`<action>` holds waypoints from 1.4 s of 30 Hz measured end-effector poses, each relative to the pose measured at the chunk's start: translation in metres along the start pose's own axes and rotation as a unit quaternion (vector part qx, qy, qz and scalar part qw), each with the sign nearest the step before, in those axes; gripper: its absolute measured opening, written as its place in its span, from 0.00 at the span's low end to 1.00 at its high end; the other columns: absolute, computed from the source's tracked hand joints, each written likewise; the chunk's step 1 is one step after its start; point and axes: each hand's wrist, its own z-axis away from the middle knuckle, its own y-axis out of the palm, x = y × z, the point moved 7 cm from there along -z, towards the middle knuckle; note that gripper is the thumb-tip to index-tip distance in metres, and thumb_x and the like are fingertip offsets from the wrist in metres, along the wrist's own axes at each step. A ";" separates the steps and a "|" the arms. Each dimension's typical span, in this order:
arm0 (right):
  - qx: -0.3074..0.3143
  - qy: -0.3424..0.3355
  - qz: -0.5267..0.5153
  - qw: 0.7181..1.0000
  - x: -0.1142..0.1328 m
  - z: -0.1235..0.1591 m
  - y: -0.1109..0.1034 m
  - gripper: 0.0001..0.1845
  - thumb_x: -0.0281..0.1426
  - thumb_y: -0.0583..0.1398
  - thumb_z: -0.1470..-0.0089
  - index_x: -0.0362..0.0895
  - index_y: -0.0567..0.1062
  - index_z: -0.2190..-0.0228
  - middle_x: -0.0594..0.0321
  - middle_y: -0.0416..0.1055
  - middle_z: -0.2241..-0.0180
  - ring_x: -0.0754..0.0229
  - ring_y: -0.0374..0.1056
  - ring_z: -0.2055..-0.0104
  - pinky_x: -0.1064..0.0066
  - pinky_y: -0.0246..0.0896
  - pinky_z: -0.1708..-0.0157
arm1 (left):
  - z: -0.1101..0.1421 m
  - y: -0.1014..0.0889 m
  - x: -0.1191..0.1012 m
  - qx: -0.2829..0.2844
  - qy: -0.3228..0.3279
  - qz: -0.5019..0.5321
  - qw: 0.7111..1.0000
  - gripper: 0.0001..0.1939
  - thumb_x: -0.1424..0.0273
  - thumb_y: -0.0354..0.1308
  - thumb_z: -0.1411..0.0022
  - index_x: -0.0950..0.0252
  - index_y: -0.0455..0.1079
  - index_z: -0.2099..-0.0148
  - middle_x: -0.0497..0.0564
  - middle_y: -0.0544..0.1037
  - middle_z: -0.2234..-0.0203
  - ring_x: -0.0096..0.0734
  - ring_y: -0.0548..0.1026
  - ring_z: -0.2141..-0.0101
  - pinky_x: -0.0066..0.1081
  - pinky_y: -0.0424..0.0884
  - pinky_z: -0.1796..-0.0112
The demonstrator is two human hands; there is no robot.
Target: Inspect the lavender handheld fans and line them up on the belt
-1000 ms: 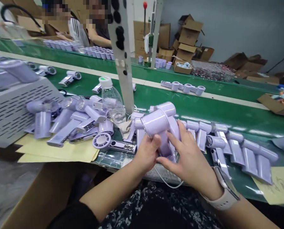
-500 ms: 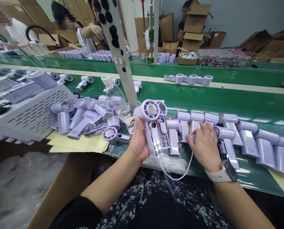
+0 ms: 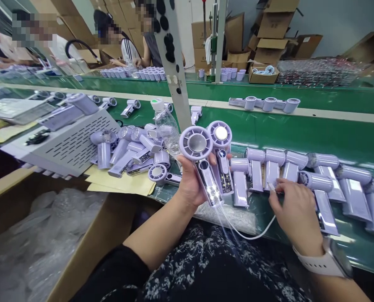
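Two lilac handheld fans with lit or bare circuit boards in their handles are in my left hand (image 3: 191,184), which is closed round them. The front fan (image 3: 202,165) shows a round grey centre, and the second fan (image 3: 222,157) sits just behind and to its right. A white cable (image 3: 253,238) loops from near the front fan's lower end towards my right hand (image 3: 295,209). Between that hand's thumb and fingers is the cable's small white plug (image 3: 271,186). Lilac fans (image 3: 273,161) lie in a row beyond my right hand.
A heap of lilac fan parts (image 3: 133,147) lies on yellow paper (image 3: 120,183) at left, beside a vented grey box (image 3: 76,147) and a clear bottle (image 3: 166,128). A metal post (image 3: 176,71) rises mid-bench. More fans (image 3: 270,104) lie on the green belt (image 3: 341,134). Several people work across.
My right hand has gone from fingers spread over the fans to pinching the white plug, lower and nearer me. The two fans in my left hand now stand further apart. The view has shifted left.
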 end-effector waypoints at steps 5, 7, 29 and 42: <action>0.322 0.092 -0.384 0.860 0.054 0.013 0.017 0.19 0.43 0.54 0.32 0.46 0.67 0.46 0.67 0.71 0.77 0.59 0.67 0.79 0.68 0.63 0.77 | -0.004 -0.003 -0.003 -0.082 0.023 -0.033 0.996 0.40 0.25 0.48 0.49 0.59 0.67 0.72 0.55 0.82 0.65 0.51 0.82 0.55 0.49 0.81 0.59; 0.355 0.093 -0.419 0.831 0.073 0.015 0.019 0.19 0.44 0.56 0.32 0.45 0.71 0.48 0.71 0.66 0.83 0.61 0.64 0.80 0.71 0.57 0.80 | -0.006 -0.001 -0.005 -0.110 0.027 -0.022 0.993 0.39 0.26 0.50 0.50 0.59 0.67 0.73 0.54 0.83 0.63 0.49 0.82 0.56 0.47 0.81 0.59; 0.312 0.144 -0.621 0.705 0.116 0.032 0.052 0.23 0.48 0.54 0.30 0.44 0.70 0.70 0.72 0.60 0.83 0.66 0.60 0.83 0.73 0.57 0.77 | 0.003 -0.007 0.009 -0.062 0.072 0.062 0.994 0.35 0.32 0.64 0.55 0.62 0.72 0.72 0.55 0.82 0.62 0.53 0.80 0.52 0.45 0.79 0.56; 0.181 0.029 -0.505 0.844 0.106 0.018 0.019 0.20 0.37 0.55 0.29 0.45 0.70 0.73 0.64 0.69 0.75 0.62 0.66 0.72 0.73 0.60 0.70 | 0.004 0.013 0.002 -0.012 0.028 0.168 0.985 0.33 0.32 0.58 0.47 0.60 0.69 0.72 0.51 0.79 0.57 0.44 0.78 0.56 0.41 0.78 0.61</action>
